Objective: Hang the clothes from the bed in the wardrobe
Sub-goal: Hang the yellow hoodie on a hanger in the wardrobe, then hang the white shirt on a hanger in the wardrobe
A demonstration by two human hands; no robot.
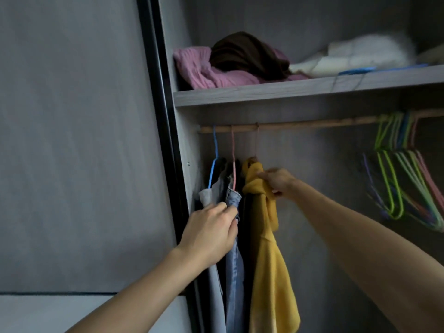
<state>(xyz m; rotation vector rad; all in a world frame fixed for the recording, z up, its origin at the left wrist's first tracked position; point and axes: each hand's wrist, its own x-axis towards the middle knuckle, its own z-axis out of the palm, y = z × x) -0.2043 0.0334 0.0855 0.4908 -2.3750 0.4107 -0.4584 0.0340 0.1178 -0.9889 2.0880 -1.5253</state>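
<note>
Item: yellow soft-cloth garment (271,272), hung on a thin pale hanger from the pale wooden rail (288,126) of the grey wardrobe (185,140), near the rail's left end, third of three filled hangers. Its long axis is vertical, with the bunched top at the hanger neck and the loose hem pointing down. Right hand (276,182): fingers curled and clamped on the bunched yellow cloth just below the hanger, probably to seat it against slipping. Left hand (209,234): fingers and thumb together, pinching the waistband of the blue denim jeans (234,272) beside it, apparently drawing them toward the wardrobe's left wall for room. Pale grey garment (206,195) on a blue hanger (214,162): rail's far left end, touching the jeans. Empty green, pink and purple plastic hangers (403,169): rail's right end. Grey shelf (288,93) above: pink knit (204,70) at its left end.
</note>
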